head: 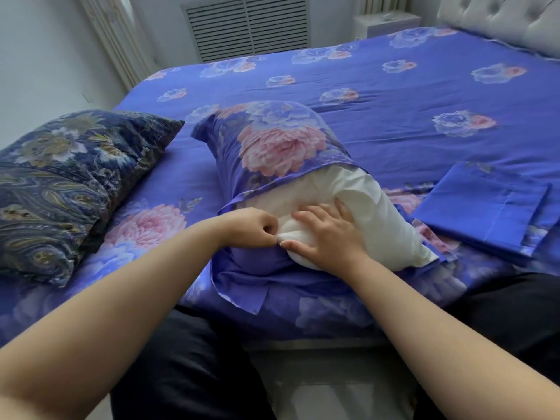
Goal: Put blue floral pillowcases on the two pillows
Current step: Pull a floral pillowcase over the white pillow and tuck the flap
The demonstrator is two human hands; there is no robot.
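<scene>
Lying across the near edge of the bed (378, 95), the white pillow (363, 207) is about half inside a blue floral pillowcase (272, 140); far end covered, near end still bare. Case opening is bunched around the pillow's middle, with loose fabric spilling toward the bed edge below the hands.

Left hand (251, 227): fingers curled, pinching at the pillow's near corner where it meets the case hem; can't tell if the grip is on fabric, pillow, or both.

Right hand (327, 234): fingers straight and spread, palm flat on the bare white pillow, thumb tip touching the left hand's fingertips. Holds nothing.

Second pillow (69, 183), in a dark navy paisley cover, sits on the bed to the left, apart from the first. A folded blue pillowcase (485, 213) lies flat on the bed to the right, just beside the white pillow's end.
</scene>
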